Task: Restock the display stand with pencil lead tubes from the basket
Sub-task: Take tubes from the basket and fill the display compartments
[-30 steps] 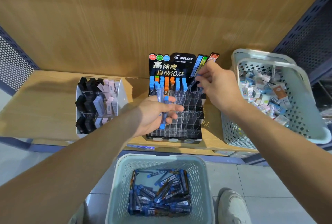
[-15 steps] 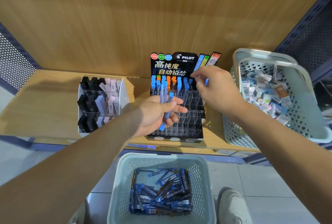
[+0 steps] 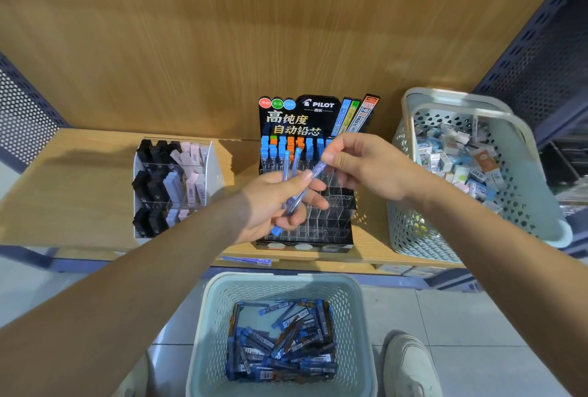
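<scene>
Back from the display stand (image 3: 331,221), my right hand (image 3: 366,167) now pinches the top of one of the pencil lead tubes (image 3: 294,196) my left hand (image 3: 270,205) grips in front of the stand; more lie in the basket (image 3: 280,279) on the floor.

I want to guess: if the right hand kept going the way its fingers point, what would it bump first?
Likely the left hand, which grips a few lead tubes. The right hand points left at it and pinches one tube's end; depth is unclear.
</scene>
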